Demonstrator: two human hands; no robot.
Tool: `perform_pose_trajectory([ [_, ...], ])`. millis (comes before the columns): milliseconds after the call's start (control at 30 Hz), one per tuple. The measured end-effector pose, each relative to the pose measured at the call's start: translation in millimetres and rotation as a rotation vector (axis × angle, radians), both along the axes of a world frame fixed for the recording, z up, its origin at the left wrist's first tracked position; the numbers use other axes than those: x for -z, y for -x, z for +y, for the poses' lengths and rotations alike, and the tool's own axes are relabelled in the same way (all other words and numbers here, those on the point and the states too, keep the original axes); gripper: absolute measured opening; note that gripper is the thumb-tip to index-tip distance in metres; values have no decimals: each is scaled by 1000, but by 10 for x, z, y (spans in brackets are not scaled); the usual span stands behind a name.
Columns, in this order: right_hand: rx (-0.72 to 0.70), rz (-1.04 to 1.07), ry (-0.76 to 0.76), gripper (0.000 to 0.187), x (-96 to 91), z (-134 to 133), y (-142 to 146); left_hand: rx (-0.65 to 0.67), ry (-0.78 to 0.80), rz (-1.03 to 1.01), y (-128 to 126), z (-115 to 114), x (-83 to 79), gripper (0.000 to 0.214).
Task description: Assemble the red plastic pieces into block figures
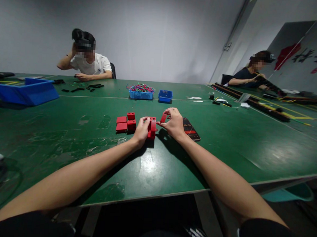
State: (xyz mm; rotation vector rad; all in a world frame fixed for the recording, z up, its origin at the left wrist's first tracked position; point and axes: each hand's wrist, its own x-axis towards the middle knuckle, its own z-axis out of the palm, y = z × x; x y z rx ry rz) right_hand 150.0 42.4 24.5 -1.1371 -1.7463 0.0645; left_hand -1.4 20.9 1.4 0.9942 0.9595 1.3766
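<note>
My left hand (142,129) is closed on a red block-shaped part (152,129) with a curved piece on its right side, just over the table. In my right hand (175,122), thumb and fingers pinch a smaller red piece (163,117), a short gap to the right of the left hand's part. Several red blocks (121,127) sit grouped on the table left of my left hand, some with a hole visible. A phone (191,129) with a lit screen lies beside my right hand, partly hidden behind it.
Beyond my hands stand a blue bin of colourful small parts (141,92) and a small blue tray (165,96). A large blue bin (26,90) is at left. Two people sit across the green table (227,137); long dark strips (252,101) lie at right.
</note>
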Motion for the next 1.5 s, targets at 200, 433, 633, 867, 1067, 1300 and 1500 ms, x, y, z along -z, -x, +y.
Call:
perform_pose_trajectory([
  [200,21,-29,81,42,2,-27,37,-22,42,-23,26,9,-12,22],
  [433,33,-24,160,36,-63,-79,49,-18,0,-16,49,64,32,37],
  [633,22,28,125,34,-63,-63,32,45,-27,20,45,58,56,53],
  [867,-59,-24,1,43,-41,-50,4,36,-13,3,34,29,41,53],
  [1067,-13,-42,40,55,-40,-66,5,42,-23,27,25,13,52,53],
  [1300,34,-19,95,41,-26,-55,13,29,-14,60,24,39,71,53],
  [1500,-29,-8,5,42,19,-31,19,19,-12,33,14,20,36,54],
])
